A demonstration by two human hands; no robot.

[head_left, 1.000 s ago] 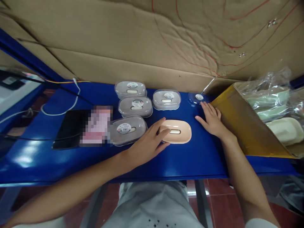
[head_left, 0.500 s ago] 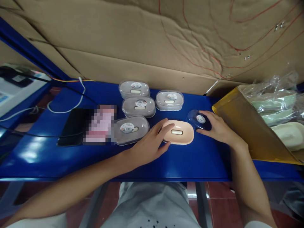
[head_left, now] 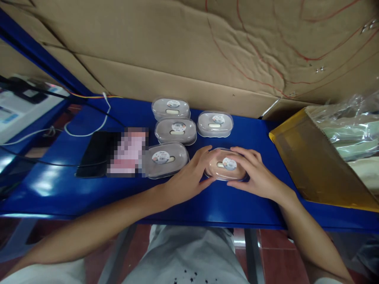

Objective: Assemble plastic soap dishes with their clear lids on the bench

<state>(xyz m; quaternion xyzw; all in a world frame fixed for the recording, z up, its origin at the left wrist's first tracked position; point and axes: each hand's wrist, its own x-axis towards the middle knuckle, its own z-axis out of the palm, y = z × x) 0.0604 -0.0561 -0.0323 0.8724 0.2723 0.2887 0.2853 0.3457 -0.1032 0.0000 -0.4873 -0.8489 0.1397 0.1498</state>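
Observation:
A peach oval soap dish (head_left: 213, 169) lies on the blue table in front of me. Over it sits a clear lid (head_left: 229, 163) with a round label; whether it is fully seated I cannot tell. My left hand (head_left: 191, 171) curls around the left end of the dish, thumb and fingers on its edges. From the other side, my right hand (head_left: 259, 173) grips the lid's right end between thumb and fingers. Close to my left hand is a grey lidded soap dish (head_left: 166, 165), untouched.
More grey lidded soap dishes (head_left: 176, 136) stand behind, one of them (head_left: 214, 128) farther right. A dark device (head_left: 94, 154) with a blurred pink patch lies left, near cables (head_left: 85, 135). On the right is a box (head_left: 308, 161) of wrapped green and cream pieces. Cardboard (head_left: 166, 43) walls the back.
My right hand has carried the clear lid leftward from beside the peach soap dish onto it. My left hand stays at the dish's left end. The view has shifted slightly.

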